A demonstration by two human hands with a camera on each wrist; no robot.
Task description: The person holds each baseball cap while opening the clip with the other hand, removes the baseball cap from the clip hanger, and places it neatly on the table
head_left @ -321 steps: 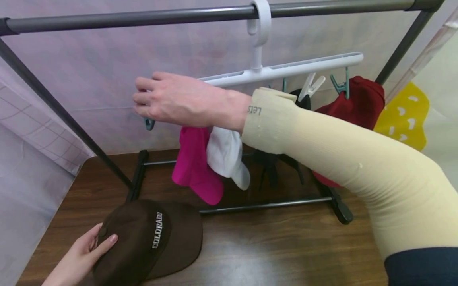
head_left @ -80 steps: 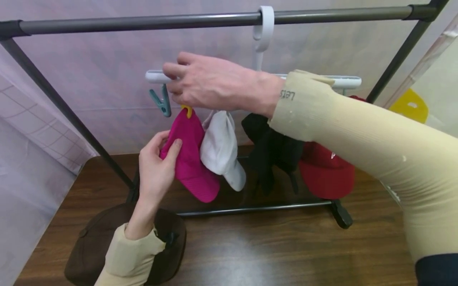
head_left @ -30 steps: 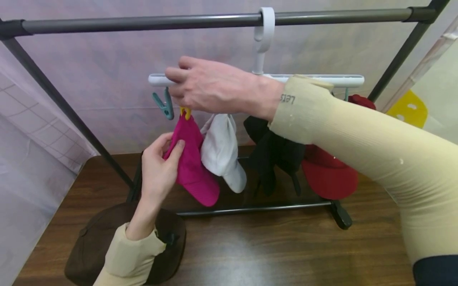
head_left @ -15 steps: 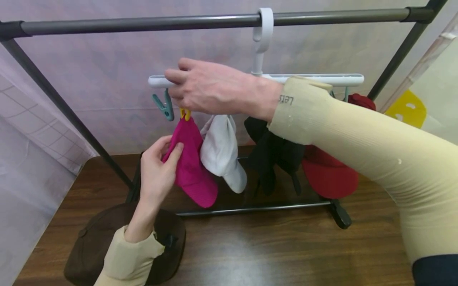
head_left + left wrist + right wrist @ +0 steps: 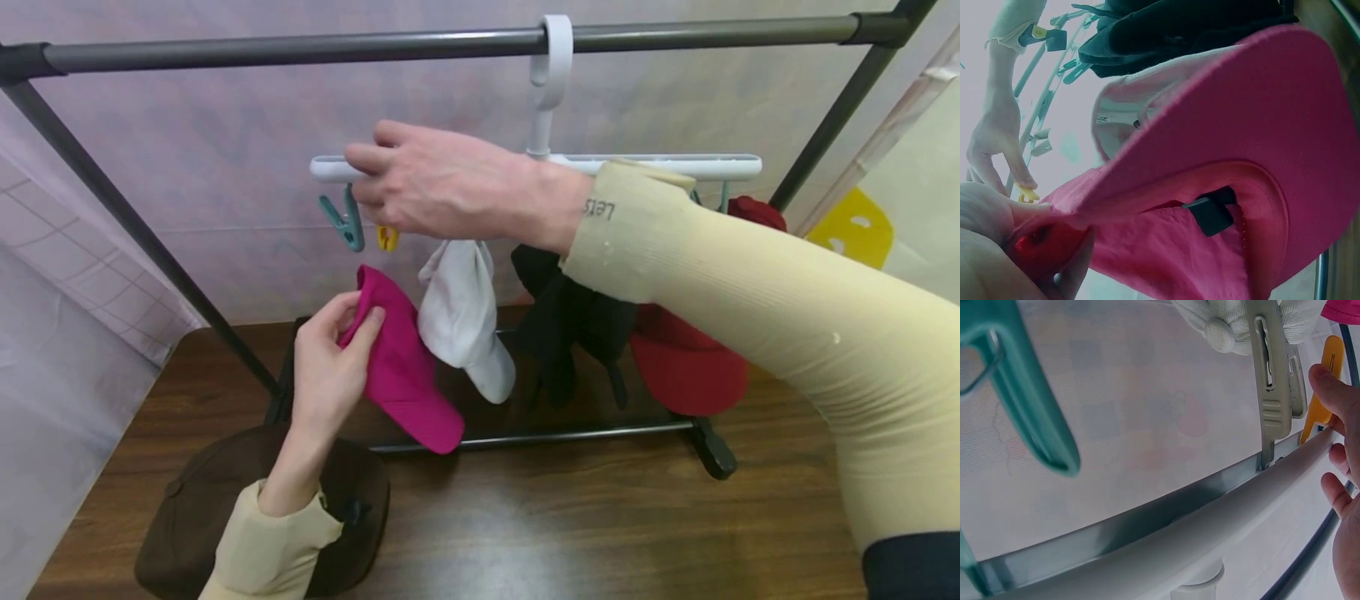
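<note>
Head view — the pink cap (image 5: 401,367) had just dropped free of the yellow clip (image 5: 387,238) and sat lower in the left hand (image 5: 330,367).

Half a second before, its crown was still pinched in that clip; now a gap showed between them, so the cap looked unhooked and carried wholly by the left hand, whose thumb and fingers pinched the crown. The right hand (image 5: 442,187) stayed on the white hanger bar (image 5: 675,167), fingers curled over it at the clip — squeezing or only steadying, I could not tell. The white cap (image 5: 465,312) hung just beside the pink one, nearly touching, and a teal clip (image 5: 343,221) hung empty to the left. Open room lay down and left, though the brown cap (image 5: 187,517) occupied the bench (image 5: 600,533) under the left wrist, with the rack's foot rail (image 5: 562,433) close behind.
</note>
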